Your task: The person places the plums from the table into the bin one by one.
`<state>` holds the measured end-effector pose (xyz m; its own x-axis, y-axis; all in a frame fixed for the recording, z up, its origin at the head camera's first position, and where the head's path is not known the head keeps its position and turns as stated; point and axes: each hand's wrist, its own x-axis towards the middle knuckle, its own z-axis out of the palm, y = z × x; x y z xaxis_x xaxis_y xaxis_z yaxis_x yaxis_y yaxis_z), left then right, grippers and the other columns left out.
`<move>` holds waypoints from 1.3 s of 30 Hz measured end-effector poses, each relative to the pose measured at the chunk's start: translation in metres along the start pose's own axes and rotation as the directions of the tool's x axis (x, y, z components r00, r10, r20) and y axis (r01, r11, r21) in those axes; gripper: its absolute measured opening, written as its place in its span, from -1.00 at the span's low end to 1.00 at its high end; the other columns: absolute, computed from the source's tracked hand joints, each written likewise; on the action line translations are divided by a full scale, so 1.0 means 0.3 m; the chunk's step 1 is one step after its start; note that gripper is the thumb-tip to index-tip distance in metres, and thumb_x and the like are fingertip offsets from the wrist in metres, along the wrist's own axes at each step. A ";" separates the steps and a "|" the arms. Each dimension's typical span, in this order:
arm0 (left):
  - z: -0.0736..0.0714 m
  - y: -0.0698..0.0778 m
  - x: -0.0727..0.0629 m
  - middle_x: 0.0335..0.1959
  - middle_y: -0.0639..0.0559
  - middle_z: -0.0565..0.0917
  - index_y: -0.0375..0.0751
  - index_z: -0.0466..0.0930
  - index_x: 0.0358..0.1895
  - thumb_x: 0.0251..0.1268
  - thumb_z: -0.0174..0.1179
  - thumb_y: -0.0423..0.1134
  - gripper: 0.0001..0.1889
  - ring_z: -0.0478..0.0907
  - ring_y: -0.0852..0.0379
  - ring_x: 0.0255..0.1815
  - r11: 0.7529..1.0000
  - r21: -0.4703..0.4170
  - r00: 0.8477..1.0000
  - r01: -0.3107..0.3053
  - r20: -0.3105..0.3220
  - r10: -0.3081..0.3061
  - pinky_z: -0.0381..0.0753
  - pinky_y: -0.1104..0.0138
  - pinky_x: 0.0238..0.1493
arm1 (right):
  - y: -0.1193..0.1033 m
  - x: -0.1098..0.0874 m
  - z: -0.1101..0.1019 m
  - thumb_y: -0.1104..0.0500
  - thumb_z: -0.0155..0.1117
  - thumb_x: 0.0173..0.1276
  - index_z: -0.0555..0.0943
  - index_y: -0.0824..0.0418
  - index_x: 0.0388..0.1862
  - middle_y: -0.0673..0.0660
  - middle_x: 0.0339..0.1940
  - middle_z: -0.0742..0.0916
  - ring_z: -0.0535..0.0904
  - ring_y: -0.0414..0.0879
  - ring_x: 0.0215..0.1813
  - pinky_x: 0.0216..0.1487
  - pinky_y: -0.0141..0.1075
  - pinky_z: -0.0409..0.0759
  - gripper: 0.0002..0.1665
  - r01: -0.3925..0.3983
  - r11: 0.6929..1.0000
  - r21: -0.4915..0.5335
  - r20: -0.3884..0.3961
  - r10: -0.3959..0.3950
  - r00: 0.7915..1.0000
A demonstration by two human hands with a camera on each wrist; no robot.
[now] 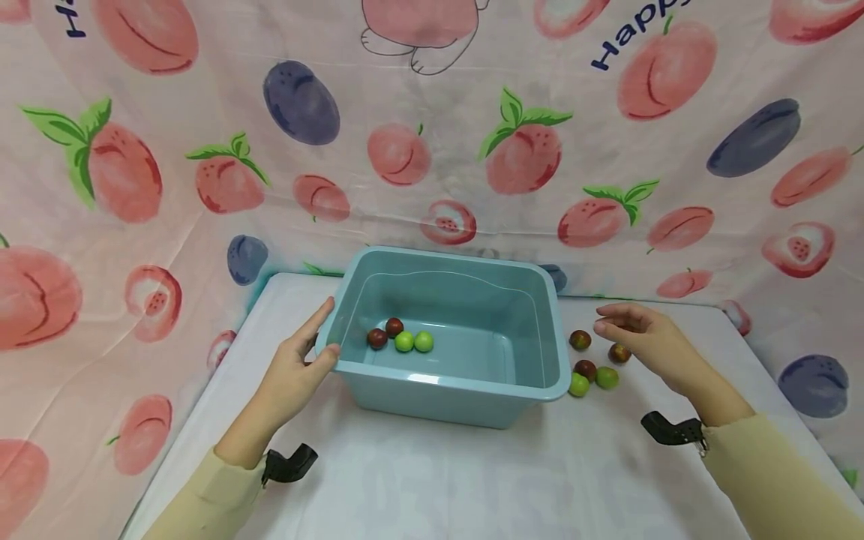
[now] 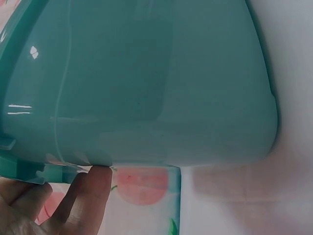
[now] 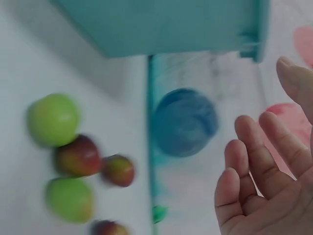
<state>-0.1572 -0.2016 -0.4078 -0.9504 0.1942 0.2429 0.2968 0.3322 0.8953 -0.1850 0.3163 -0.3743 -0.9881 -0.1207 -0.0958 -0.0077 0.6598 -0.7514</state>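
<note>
A blue-green plastic tub [image 1: 432, 382] stands on the white table. Inside it, toward the left, lie two dark red fruits [image 1: 377, 339] and two green fruits [image 1: 423, 342], small and round. My left hand [image 1: 300, 367] holds the tub's left rim, thumb at the front corner and fingers against the outer side. To the right of the tub my right hand [image 1: 651, 341] hovers with relaxed, slightly bent fingers and an empty palm. Below and left of it, several loose fruits lie on the table, among them a green fruit [image 3: 54, 120] and a dark red fruit [image 3: 77, 155].
The white table [image 1: 432, 480] extends in front of the tub. A pink cloth [image 1: 466, 97] printed with peaches and dark blue fruits hangs behind and along the sides. Each wrist carries a black camera mount [image 1: 289, 463].
</note>
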 end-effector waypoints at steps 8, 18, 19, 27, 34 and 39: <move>0.001 0.003 0.001 0.50 0.14 0.12 0.23 0.05 0.53 0.41 0.06 -0.22 -0.32 0.12 -0.14 0.45 1.000 -0.006 1.000 0.008 0.002 -0.008 0.50 -0.04 0.06 | 0.142 -0.035 0.046 -0.31 0.15 0.33 0.35 0.19 0.37 0.23 0.20 0.55 0.44 0.19 0.19 0.20 0.19 0.37 -0.18 -0.084 0.996 0.027 -0.023 0.085 0.996; 0.001 0.008 0.001 0.50 0.14 0.12 0.16 0.05 0.54 0.41 0.06 -0.23 -0.32 0.13 -0.13 0.45 1.000 -0.003 1.000 0.006 0.003 -0.006 0.50 -0.02 0.07 | 0.230 -0.054 0.072 -0.32 0.15 0.33 0.34 0.22 0.38 0.24 0.20 0.52 0.39 0.12 0.16 0.09 0.02 0.47 -0.15 -0.129 0.992 0.004 -0.036 0.129 0.991; 0.001 0.008 0.000 0.50 0.14 0.12 0.16 0.05 0.54 0.41 0.06 -0.23 -0.32 0.12 -0.13 0.45 1.000 -0.005 1.000 0.006 0.003 -0.006 0.50 -0.03 0.07 | 0.238 -0.055 0.075 -0.33 0.15 0.32 0.34 0.21 0.38 0.24 0.22 0.51 0.39 0.12 0.16 0.08 -0.01 0.48 -0.14 -0.137 0.991 0.002 -0.036 0.137 0.990; 0.001 0.010 -0.005 0.50 0.11 0.12 0.13 0.06 0.54 0.41 0.06 -0.22 -0.32 0.08 -0.19 0.46 1.000 -0.002 1.000 0.010 0.001 -0.010 0.46 -0.07 0.07 | 0.287 -0.065 0.093 -0.32 0.18 0.30 0.34 0.25 0.38 0.31 0.25 0.48 0.41 0.14 0.15 -0.05 -0.16 0.51 -0.11 -0.178 0.984 0.002 -0.027 0.178 0.984; 0.001 0.007 -0.005 0.50 0.12 0.13 0.14 0.06 0.54 0.40 0.05 -0.23 -0.32 0.09 -0.17 0.46 1.000 -0.006 1.000 0.005 -0.001 -0.005 0.47 -0.07 0.07 | 0.309 -0.062 0.113 -0.37 0.18 0.27 0.30 0.25 0.39 0.32 0.22 0.48 0.40 0.16 0.13 -0.02 -0.09 0.50 -0.06 -0.230 0.973 -0.006 -0.006 0.230 0.973; 0.001 0.010 -0.003 0.50 0.11 0.13 0.15 0.06 0.54 0.40 0.05 -0.25 -0.32 0.11 -0.14 0.45 1.000 -0.006 1.000 0.002 -0.001 -0.002 0.48 -0.05 0.08 | 0.322 -0.061 0.122 -0.36 0.18 0.27 0.31 0.29 0.36 0.38 0.25 0.46 0.38 0.22 0.20 0.09 0.10 0.45 -0.05 -0.240 0.971 -0.021 -0.003 0.240 0.971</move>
<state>-0.1555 -0.2005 -0.4056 -0.9512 0.1923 0.2413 0.2940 0.3275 0.8979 -0.1621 0.3552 -0.4690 -0.9615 0.0435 -0.2712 0.2264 0.6848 -0.6927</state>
